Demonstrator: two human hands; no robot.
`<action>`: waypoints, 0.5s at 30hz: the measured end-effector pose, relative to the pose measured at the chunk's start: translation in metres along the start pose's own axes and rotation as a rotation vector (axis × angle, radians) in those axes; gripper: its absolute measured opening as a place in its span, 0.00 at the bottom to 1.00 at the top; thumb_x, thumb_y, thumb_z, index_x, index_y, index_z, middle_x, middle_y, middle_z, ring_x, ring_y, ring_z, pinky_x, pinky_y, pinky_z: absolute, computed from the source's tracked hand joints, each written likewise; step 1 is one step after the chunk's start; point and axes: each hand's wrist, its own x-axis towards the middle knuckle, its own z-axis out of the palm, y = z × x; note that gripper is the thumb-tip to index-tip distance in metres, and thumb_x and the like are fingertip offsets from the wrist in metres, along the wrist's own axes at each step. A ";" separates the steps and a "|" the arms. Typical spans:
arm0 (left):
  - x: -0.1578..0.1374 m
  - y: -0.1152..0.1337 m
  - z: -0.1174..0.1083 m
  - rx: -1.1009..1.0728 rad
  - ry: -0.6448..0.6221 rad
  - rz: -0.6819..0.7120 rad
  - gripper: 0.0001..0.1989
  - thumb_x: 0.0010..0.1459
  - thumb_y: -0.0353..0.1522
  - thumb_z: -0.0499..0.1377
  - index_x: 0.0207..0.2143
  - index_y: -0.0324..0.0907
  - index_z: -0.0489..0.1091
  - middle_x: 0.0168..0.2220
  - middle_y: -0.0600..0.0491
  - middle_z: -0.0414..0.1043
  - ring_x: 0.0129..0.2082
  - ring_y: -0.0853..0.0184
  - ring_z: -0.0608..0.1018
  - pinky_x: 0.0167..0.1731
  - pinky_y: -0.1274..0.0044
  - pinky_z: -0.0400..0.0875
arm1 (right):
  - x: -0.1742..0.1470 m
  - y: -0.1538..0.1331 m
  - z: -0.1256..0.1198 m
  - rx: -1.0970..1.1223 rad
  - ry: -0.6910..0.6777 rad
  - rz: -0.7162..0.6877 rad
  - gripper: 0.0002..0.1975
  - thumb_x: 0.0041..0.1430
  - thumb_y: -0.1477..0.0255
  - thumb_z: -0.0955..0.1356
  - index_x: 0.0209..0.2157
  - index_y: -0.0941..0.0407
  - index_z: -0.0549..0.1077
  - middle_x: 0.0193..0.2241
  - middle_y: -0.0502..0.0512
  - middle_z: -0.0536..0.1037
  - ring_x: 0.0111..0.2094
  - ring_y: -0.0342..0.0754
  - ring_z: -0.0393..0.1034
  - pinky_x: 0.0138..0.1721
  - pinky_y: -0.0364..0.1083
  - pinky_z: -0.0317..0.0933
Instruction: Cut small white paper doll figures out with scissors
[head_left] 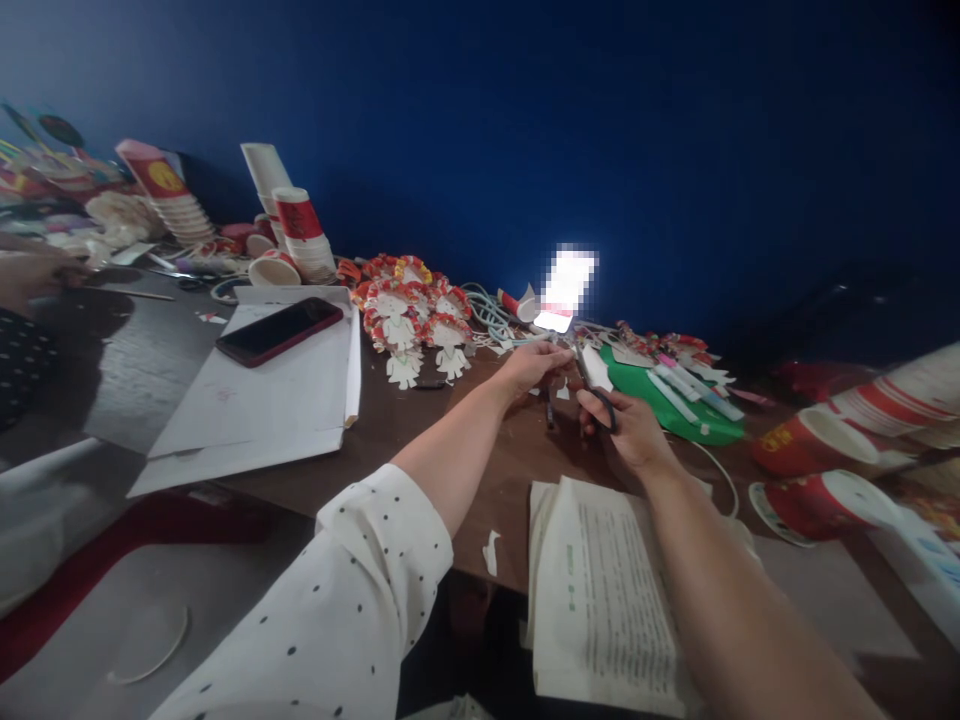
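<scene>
My right hand (630,430) is closed around the black handles of a pair of scissors (609,408), whose blades point away from me toward my other hand. My left hand (534,366) is closed in a pinch near the blade tips; what lies between its fingers is too small and dark to make out. A white piece of paper (597,368) is just beyond the scissors. Under the hands, a dark pen-like object (550,414) rests on the brown table. Past my left hand stands a lit phone screen (564,295), partly pixelated.
White paper figures with red trim (409,320) are heaped left of my hands. Markers lie on a green sheet (637,392) at right. An open book (600,590) overhangs the front edge. A dark phone (281,332) rests on papers; paper cups (304,235) stand behind. Another person's hand (37,275) is far left.
</scene>
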 end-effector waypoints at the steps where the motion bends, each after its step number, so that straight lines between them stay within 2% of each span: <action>1: 0.000 0.000 0.000 -0.006 0.000 0.003 0.10 0.60 0.29 0.63 0.26 0.37 0.68 0.22 0.57 0.66 0.19 0.78 0.66 0.22 0.82 0.57 | 0.000 -0.001 0.000 0.015 -0.012 0.017 0.27 0.46 0.43 0.75 0.23 0.56 0.76 0.21 0.51 0.74 0.20 0.43 0.65 0.19 0.43 0.60; 4: 0.000 0.001 0.001 -0.053 0.019 0.020 0.09 0.58 0.26 0.64 0.26 0.37 0.68 0.22 0.57 0.67 0.19 0.78 0.65 0.21 0.82 0.56 | 0.000 -0.003 -0.001 0.036 -0.056 0.073 0.27 0.44 0.45 0.76 0.26 0.57 0.78 0.22 0.51 0.75 0.21 0.43 0.65 0.19 0.42 0.59; 9: 0.005 0.000 -0.001 -0.175 0.187 0.055 0.11 0.56 0.25 0.64 0.24 0.38 0.66 0.21 0.58 0.66 0.19 0.79 0.63 0.20 0.84 0.55 | 0.000 -0.008 0.000 0.038 -0.157 0.102 0.32 0.45 0.46 0.76 0.43 0.57 0.82 0.23 0.51 0.76 0.22 0.43 0.67 0.21 0.43 0.60; 15: 0.010 0.005 -0.010 -0.396 0.396 0.083 0.10 0.56 0.27 0.64 0.27 0.38 0.65 0.23 0.59 0.65 0.17 0.82 0.59 0.18 0.85 0.51 | -0.001 -0.011 0.000 -0.004 -0.257 0.118 0.29 0.45 0.48 0.77 0.39 0.58 0.82 0.22 0.52 0.76 0.21 0.42 0.66 0.23 0.42 0.59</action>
